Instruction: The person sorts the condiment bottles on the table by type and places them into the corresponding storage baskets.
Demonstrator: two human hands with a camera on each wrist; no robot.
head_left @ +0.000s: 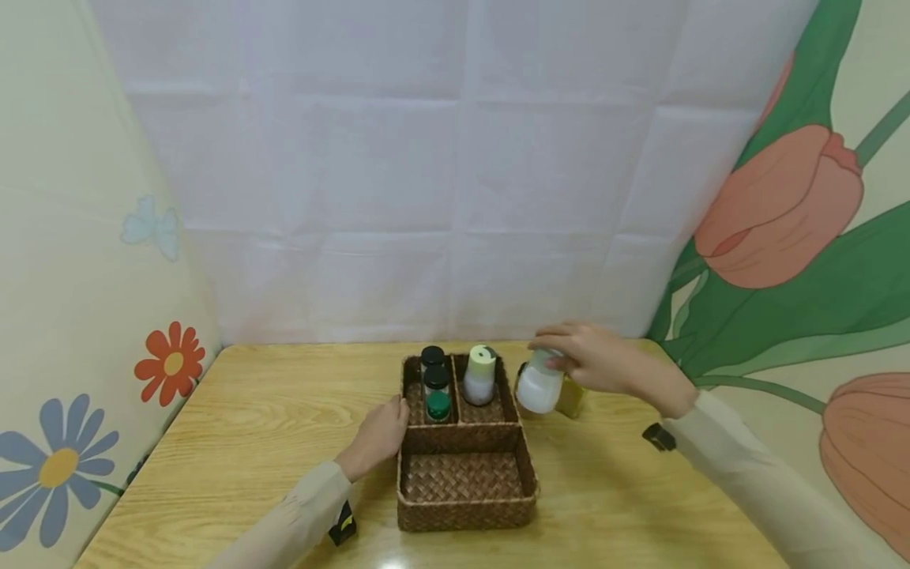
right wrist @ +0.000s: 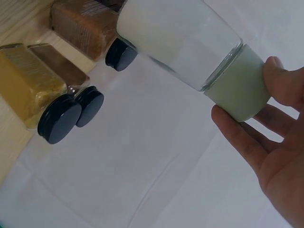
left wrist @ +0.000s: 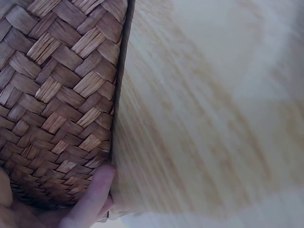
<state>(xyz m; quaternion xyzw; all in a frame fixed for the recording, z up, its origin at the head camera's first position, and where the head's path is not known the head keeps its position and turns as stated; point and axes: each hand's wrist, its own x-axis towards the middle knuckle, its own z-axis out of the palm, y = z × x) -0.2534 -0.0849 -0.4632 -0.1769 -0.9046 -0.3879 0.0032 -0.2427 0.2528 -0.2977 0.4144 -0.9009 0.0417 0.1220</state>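
My right hand [head_left: 586, 359] pinches the pale green cap of a clear seasoning jar [head_left: 538, 387] with white contents. Held tilted, this jar [right wrist: 175, 42] hangs above the table, just right of the brown woven basket [head_left: 465, 515]. My left hand [head_left: 378, 433] holds the basket's left side; in the left wrist view a finger [left wrist: 95, 192] lies against the woven wall [left wrist: 57, 95]. In the basket's back right compartment stands a similar jar [head_left: 479, 375] with a pale green top. The back left one holds a green-capped jar [head_left: 438, 406] and two black-capped jars [head_left: 436, 378].
Beyond the held jar stand black-capped spice jars, one yellow [right wrist: 33, 85], one brown [right wrist: 85, 26], and another partly hidden. The basket's wide front compartment shows its bare woven bottom. A white cloth [head_left: 377, 197] hangs behind the wooden table [head_left: 284, 411].
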